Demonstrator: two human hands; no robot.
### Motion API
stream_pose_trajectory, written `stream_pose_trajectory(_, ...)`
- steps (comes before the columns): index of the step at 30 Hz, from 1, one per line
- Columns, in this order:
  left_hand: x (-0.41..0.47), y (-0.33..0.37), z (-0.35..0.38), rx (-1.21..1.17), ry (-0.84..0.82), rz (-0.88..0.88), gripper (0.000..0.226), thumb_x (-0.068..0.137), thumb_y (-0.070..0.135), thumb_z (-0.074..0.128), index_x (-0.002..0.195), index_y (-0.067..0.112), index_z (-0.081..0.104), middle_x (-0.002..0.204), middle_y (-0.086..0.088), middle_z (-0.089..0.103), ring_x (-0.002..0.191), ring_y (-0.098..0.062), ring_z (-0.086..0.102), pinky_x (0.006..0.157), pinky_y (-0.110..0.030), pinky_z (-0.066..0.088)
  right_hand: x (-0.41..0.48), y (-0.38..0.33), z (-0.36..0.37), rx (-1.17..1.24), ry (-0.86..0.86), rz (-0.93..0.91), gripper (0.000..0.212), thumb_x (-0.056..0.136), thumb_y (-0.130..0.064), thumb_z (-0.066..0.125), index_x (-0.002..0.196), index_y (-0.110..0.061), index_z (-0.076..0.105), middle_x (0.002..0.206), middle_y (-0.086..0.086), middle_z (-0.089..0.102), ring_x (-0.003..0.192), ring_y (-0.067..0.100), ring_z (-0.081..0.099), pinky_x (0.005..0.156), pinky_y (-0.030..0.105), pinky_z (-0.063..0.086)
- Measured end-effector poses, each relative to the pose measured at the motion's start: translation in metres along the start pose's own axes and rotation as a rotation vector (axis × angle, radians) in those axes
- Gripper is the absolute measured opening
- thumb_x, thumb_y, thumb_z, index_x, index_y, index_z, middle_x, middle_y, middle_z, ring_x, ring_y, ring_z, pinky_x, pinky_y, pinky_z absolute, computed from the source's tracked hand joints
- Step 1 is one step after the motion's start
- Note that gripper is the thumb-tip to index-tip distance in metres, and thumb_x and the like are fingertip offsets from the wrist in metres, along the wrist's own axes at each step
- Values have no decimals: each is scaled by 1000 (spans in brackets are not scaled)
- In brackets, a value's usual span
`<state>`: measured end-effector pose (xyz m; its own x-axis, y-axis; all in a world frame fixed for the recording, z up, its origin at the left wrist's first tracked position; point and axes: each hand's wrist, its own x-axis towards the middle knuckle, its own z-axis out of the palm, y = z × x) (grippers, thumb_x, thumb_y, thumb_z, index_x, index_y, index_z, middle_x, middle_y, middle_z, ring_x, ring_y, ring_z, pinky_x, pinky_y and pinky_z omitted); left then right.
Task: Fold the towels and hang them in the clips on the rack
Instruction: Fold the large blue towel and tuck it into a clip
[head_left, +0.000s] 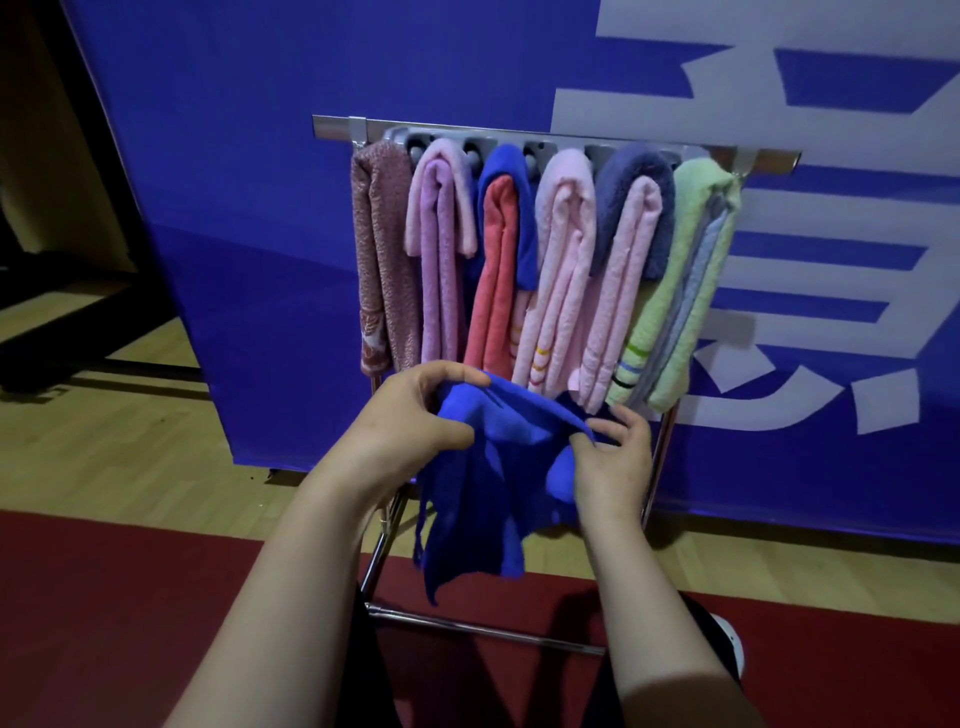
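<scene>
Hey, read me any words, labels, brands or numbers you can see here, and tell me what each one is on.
Blue banner: large white characters, cropped by the frame and partly behind the hanging towels; cannot be read.
Hanging towels, rack and held blue towel: no text visible.

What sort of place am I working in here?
Probably a sports hall or event venue, not a home: wood-strip floor, a red mat laid over it, and a big blue banner with white characters behind the freestanding rack.

Left hand (410, 421) and right hand (613, 467) are bare, with black trousers (363, 675) and a white shoe (727, 642).
</scene>
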<state>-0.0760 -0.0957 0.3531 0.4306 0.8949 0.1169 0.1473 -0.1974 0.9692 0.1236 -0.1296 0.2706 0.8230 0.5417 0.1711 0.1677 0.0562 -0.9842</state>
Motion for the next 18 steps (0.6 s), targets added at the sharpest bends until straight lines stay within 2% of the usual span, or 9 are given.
stream_pose_trajectory(2,1,1,0,107,49,18,51,65,-3,69,100,33,71,99,-11,71,79,-28,69,73,-49,59,3,-2,-3,-30,-33,23,18,86,-3,67,98,-16,64,89,4,67,83,23,65,68,28,49)
stream_pose_trajectory(4,3,-4,-1,270,87,33,49,69,-2,74,102,33,67,100,4,66,86,-21,68,66,-37,60,5,-4,-6,-42,-42,12,18,87,-7,67,84,-23,61,85,5,68,80,22,64,65,27,46)
stream_pose_trajectory(6,5,-14,-4,434,95,60,51,67,2,79,104,33,64,108,9,58,99,-15,59,69,-23,50,8,-6,-9,19,-70,17,21,88,-4,65,87,-22,56,83,6,67,76,22,62,65,28,46)
stream_pose_trajectory(9,8,-32,-11,634,113,59,56,65,4,81,109,29,58,109,12,48,107,-17,41,80,-31,43,16,-12,-16,116,-159,17,30,90,1,63,91,-25,49,84,9,62,72,20,57,69,33,45)
stream_pose_trajectory(12,8,-42,-12,899,182,66,57,66,4,76,110,29,49,97,11,41,96,-18,34,72,-31,32,16,-25,-22,36,-278,-129,35,89,9,53,79,-25,51,76,-1,53,63,7,46,65,25,38)
stream_pose_trajectory(15,9,-47,-11,853,245,76,45,75,4,67,111,25,52,97,6,48,99,-22,38,73,-32,33,10,-39,-27,-111,-367,-221,38,86,9,47,66,-21,61,74,-7,60,64,6,48,62,12,38)
stream_pose_trajectory(16,9,-46,-11,791,268,80,36,79,8,65,109,24,55,98,3,52,101,-23,39,77,-33,36,7,-43,-28,-149,-388,-217,35,87,2,50,67,-21,66,78,-8,65,68,6,52,63,10,39)
stream_pose_trajectory(18,9,-43,-15,717,314,90,19,87,17,61,105,20,62,97,-2,58,101,-26,42,83,-37,40,7,-45,-30,-266,-425,-239,18,88,-20,62,75,-26,72,92,-12,69,87,3,61,78,15,43)
